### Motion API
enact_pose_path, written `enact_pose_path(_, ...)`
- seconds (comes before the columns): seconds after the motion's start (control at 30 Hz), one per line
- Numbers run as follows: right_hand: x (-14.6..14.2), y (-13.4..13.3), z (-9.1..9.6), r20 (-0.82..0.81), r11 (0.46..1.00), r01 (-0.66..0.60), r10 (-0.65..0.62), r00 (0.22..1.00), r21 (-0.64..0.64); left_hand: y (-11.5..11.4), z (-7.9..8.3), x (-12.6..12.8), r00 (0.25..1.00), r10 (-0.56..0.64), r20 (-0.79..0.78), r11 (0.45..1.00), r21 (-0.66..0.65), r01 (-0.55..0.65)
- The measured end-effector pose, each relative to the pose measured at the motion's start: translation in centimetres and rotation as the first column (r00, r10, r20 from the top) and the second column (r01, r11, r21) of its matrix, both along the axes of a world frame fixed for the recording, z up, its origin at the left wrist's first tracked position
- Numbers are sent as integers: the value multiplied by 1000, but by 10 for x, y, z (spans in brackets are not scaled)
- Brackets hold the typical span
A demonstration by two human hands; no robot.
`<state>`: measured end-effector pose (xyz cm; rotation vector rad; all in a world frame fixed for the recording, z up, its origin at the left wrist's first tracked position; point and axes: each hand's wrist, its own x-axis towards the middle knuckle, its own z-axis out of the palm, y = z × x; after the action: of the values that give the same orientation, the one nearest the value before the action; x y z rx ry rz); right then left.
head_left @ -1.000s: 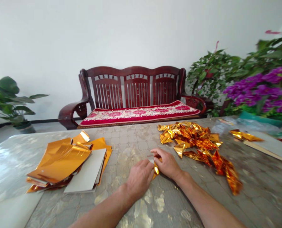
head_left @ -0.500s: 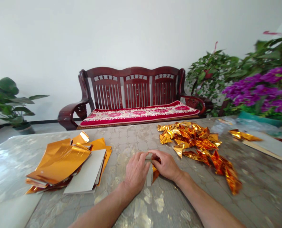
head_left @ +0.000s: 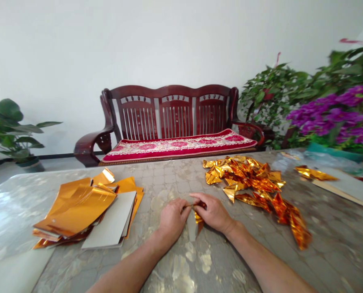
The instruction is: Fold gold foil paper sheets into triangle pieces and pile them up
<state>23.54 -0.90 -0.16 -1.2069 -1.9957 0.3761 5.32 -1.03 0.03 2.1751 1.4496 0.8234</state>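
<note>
Between my two hands, low over the table middle, is a sheet of gold foil paper [head_left: 199, 219], partly folded, its pale back showing below. My left hand [head_left: 173, 217] pinches its left end between thumb and fingers. My right hand [head_left: 213, 211] is closed around the other end, covering much of the fold. Nearest to my left hand is a loose stack of flat gold foil sheets [head_left: 80, 207], with pale backs turned up on its right side. Beyond my right hand lies a heap of folded gold foil pieces [head_left: 248, 177], shiny and pointed.
The table [head_left: 157, 268] has a clear patterned cover. At the right stand purple flowers [head_left: 337, 114] beside a plastic bag [head_left: 288, 160] and pale sheets [head_left: 349, 185]. A wooden bench [head_left: 172, 118] with a red cushion is behind the table, and a potted plant [head_left: 13, 130] stands left.
My left fingers have curled from a flatter pose into a pinch on the foil paper's edge. More of the gold side shows below my right hand, which has barely moved.
</note>
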Motion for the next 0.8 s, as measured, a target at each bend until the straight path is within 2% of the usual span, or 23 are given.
enact_pose_path(0.2,-1,3,0,-115,993,17,-31,993,-116,2,2,0,998,27,63,998,-52,-24)
enact_pose_path(0.4,-1,2,1,-119,992,-7,-8,993,-122,2,4,0,995,44,87,993,-112,-35)
enact_pose_path(0.6,-7,-1,1,-116,987,-24,6,993,-156,3,1,1,993,45,111,993,-112,-33)
enact_pose_path(0.8,-9,0,4,-152,981,32,-62,986,-191,7,-2,0,975,77,210,992,-113,-54)
